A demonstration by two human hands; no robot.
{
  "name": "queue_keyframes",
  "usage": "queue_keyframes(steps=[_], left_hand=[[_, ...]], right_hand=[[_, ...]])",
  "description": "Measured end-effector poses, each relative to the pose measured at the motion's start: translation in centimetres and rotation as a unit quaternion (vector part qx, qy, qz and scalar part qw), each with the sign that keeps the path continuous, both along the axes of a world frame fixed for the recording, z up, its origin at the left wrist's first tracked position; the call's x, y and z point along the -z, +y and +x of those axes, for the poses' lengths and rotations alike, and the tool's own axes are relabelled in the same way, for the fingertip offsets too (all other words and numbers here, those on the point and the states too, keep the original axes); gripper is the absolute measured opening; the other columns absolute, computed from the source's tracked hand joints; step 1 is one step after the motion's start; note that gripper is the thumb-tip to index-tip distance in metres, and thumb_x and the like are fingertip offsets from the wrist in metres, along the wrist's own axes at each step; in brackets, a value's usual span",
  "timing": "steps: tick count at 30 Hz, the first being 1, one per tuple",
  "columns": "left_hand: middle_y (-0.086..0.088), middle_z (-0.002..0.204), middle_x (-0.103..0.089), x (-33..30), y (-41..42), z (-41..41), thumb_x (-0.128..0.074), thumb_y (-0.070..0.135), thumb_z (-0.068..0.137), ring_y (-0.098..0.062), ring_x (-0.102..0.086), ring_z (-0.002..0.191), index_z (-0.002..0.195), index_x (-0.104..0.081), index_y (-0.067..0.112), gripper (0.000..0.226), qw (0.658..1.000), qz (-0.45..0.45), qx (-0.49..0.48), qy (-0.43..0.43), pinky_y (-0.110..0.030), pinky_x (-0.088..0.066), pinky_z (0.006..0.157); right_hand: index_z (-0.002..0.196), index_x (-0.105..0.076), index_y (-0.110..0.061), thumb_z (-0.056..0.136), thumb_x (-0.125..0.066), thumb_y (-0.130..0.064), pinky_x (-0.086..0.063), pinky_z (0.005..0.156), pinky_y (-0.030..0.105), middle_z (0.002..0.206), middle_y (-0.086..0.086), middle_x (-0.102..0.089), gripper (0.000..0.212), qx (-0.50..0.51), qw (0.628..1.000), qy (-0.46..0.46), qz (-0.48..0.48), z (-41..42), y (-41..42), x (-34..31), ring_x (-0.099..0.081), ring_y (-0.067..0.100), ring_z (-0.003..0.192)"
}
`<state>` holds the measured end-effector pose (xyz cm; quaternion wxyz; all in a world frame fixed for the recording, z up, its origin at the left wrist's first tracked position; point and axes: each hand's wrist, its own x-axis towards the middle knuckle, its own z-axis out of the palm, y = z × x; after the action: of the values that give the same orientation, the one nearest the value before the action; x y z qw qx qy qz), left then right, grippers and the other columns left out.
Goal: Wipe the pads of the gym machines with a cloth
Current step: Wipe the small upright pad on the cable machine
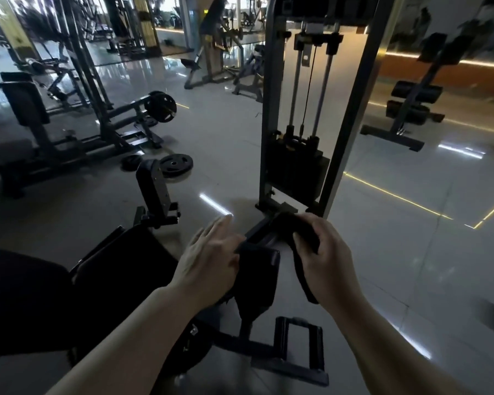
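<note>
Nearest: two bare forearms reaching over a dark machine. Left hand (208, 258) laid flat on the upper left edge of the pad (258, 277), fingers straight and slightly spread, gripping nothing. Right hand (322, 252) curled round a dark cloth (303, 238), thumb and fingers pinching it, one tail hanging down past the wrist (hard to separate from the shadow in this dim light). Pad between the two hands, long axis running away from the camera and slightly down toward the footrest (297, 346); top face tilted up. Cloth just right of the pad and a little beyond its far end, seemingly not touching it. Left hand nearer the pad, apparently steadying; right hand carrying the wiper. Likely next: bring the cloth leftward onto the top, then draw along the long axis. Weight stack (294, 166) upright beyond.
</note>
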<state>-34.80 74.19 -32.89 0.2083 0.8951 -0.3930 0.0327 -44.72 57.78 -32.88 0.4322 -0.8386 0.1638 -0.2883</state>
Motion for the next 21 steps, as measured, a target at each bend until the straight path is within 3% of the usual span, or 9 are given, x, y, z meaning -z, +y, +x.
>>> queue_keyframes(steps=[5, 9, 14, 18, 21], left_hand=[[0.000, 0.158, -0.017, 5.0, 0.5, 3.0, -0.045, 0.022, 0.095, -0.013, -0.010, 0.145, 0.135, -0.050, 0.028, 0.041, 0.999, -0.002, -0.003, 0.036, -0.029, -0.014, 0.118], [0.002, 0.158, -0.013, 9.6, 1.6, 5.8, -0.044, 0.022, 0.096, -0.011, -0.006, 0.146, 0.140, -0.043, 0.031, 0.045, 0.999, -0.003, 0.004, 0.049, -0.025, -0.008, 0.118], [0.004, 0.158, -0.012, 14.5, 2.5, 8.7, -0.043, 0.022, 0.095, -0.010, -0.004, 0.146, 0.141, -0.039, 0.032, 0.047, 0.999, -0.031, 0.016, 0.031, -0.024, -0.009, 0.118], [0.001, 0.157, -0.020, 18.2, 1.9, 10.0, -0.048, 0.017, 0.093, -0.012, -0.011, 0.146, 0.139, -0.045, 0.028, 0.047, 0.997, -0.074, 0.022, 0.014, -0.026, -0.016, 0.118], [-0.001, 0.155, -0.027, 20.8, 0.4, 11.0, -0.050, 0.014, 0.092, -0.015, -0.021, 0.144, 0.138, -0.047, 0.022, 0.047, 0.995, -0.097, 0.035, -0.003, -0.030, -0.025, 0.116]], right_hand=[[0.115, -0.064, -0.019, 0.090, -0.059, -0.003, -0.031, 0.086, -0.004, 0.115, -0.013, -0.056, 0.030, 0.012, 0.999, 0.031, -0.001, 2.4, 0.0, 5.5, -0.054, 0.007, 0.110], [0.110, -0.068, -0.014, 0.086, -0.063, 0.003, -0.033, 0.088, -0.001, 0.109, -0.025, -0.054, 0.030, 0.016, 0.998, 0.053, -0.032, 5.3, 0.4, 11.0, -0.056, 0.008, 0.108], [0.116, -0.066, -0.008, 0.087, -0.063, -0.001, -0.041, 0.094, 0.022, 0.128, 0.001, -0.056, 0.030, 0.023, 0.989, 0.056, -0.134, 9.5, 0.5, 16.1, -0.052, 0.013, 0.117], [0.121, -0.063, -0.011, 0.088, -0.062, -0.005, -0.046, 0.099, 0.034, 0.140, 0.004, -0.050, 0.034, -0.011, 0.966, 0.091, -0.240, 13.5, -0.7, 21.2, -0.050, 0.019, 0.124], [0.134, -0.053, -0.021, 0.096, -0.048, -0.027, -0.038, 0.109, 0.040, 0.146, -0.001, -0.042, 0.039, -0.034, 0.947, 0.151, -0.280, 15.0, -1.5, 25.8, -0.038, 0.018, 0.136]])
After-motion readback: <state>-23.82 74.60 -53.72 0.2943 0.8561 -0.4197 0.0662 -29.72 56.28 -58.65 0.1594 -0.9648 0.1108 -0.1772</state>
